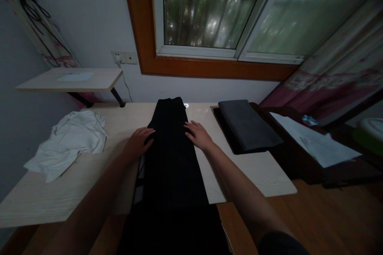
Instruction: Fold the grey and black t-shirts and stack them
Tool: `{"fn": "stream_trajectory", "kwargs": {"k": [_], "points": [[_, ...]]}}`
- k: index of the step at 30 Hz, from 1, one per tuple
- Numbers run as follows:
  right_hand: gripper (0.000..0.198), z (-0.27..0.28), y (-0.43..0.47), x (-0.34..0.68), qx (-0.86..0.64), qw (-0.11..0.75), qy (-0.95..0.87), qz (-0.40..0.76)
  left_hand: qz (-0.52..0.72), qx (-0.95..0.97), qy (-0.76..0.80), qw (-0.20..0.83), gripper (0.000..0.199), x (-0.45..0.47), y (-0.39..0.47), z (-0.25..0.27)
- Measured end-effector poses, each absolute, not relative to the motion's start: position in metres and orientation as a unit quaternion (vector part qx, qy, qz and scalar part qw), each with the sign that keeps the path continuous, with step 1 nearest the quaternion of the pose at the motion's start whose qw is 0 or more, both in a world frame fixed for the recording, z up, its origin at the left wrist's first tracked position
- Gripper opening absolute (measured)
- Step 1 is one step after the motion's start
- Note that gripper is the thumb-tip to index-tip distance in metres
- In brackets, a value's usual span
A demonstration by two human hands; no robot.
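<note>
A pair of black trousers (172, 155), folded lengthwise, lies flat in a long strip from the back of the table to its front edge. On its left edge rests my left hand (138, 142), fingers stretched onto the cloth and the thumb apart. My right hand (199, 135) touches the opposite edge with spread fingers, palm down. Neither hand grips the fabric. The near end of the cloth merges with dark clothing at the bottom, so I cannot tell where it ends.
A crumpled white cloth (74, 137) lies on the left, near a raised shelf (98, 81). To the right, a dark grey folder-like item (248, 125) sits on a black flat one. White paper (314, 139) lies on dark furniture beyond. A window (215, 16) is behind the table (254, 175).
</note>
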State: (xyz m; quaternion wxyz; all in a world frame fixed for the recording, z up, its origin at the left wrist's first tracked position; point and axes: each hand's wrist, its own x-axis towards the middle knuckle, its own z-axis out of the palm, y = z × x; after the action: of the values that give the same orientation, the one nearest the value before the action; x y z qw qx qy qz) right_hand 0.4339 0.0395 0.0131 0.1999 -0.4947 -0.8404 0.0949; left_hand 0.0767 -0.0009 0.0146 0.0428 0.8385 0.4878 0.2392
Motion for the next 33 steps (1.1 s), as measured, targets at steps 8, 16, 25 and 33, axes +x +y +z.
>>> {"fn": "stream_trajectory", "kwargs": {"k": [8,16,25,33], "points": [[0.038,0.019,0.003,0.441,-0.459,0.217,-0.857,0.092,0.199,0.839,0.506,0.027,0.043,0.069,-0.032,0.015],[0.045,0.024,-0.005,0.437,-0.501,0.182,-0.844,0.057,0.175,0.831,0.528,0.019,0.043,0.073,-0.029,0.019],[0.046,0.028,0.028,0.441,-0.524,0.156,-0.836,0.047,0.173,0.817,0.551,0.000,0.041,0.083,0.003,0.018],[0.049,0.027,0.047,0.440,-0.543,0.164,-0.820,0.080,0.279,0.793,0.541,0.009,0.041,0.080,0.027,0.008]]}}
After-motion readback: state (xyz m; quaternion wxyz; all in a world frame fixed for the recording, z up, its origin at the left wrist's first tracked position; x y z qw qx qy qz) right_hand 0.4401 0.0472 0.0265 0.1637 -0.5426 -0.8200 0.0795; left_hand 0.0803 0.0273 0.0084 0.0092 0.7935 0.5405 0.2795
